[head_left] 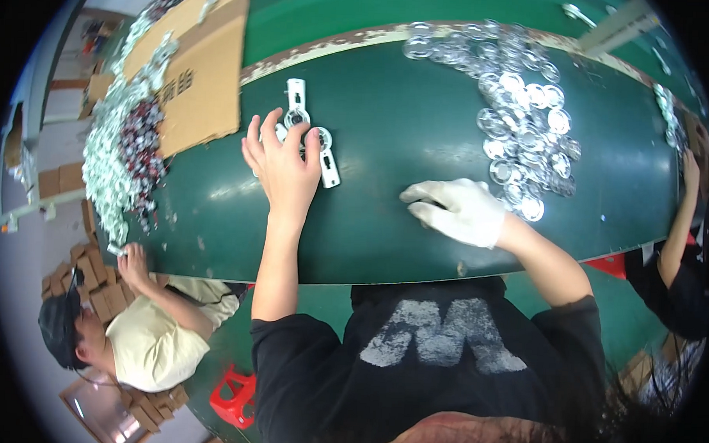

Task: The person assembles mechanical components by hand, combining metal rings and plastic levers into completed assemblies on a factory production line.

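Note:
My left hand (285,163), bare, reaches over a small group of white plastic parts with round ring-shaped heads. Its fingers are spread and curved, with the thumb and forefinger tips at the rings. One white part (296,94) points away beyond the fingers; another white part (330,170) lies to the right of the thumb. The hand covers some of the group. My right hand (458,212), in a white glove, rests low over the green table (369,238). A gap shows between its thumb and forefinger, and nothing is visible there. Its other fingers are partly hidden.
Shiny clear round pieces (521,137) are heaped at the right. At the left lie piles of white parts (110,162) and dark red pieces (141,140) beside a cardboard sheet (207,76). A person (151,331) sits at the left end; another person's arm (678,221) shows at far right.

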